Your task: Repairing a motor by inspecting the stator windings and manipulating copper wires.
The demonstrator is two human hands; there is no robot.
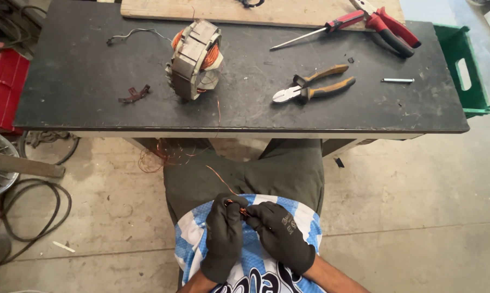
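While sitting before the table [93,81], both gloved hands, left hand [223,236] and right hand [280,236], are pinching a small coil of copper wire [239,207] at the lap, fingers closed tight; thin, springy, easily kinked, it looks best gripped near its bundled end.

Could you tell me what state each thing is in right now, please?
left hand: gloved, pinching the copper wire
right hand: gloved, gripping the same wire
copper wire: small coil between the fingers, one strand trailing off
motor stator: on its side on the bench, windings partly pulled out
side cutters: lying flat, handles apart
screwdriver: lying flat, untouched
red pliers: lying at the bench's far edge
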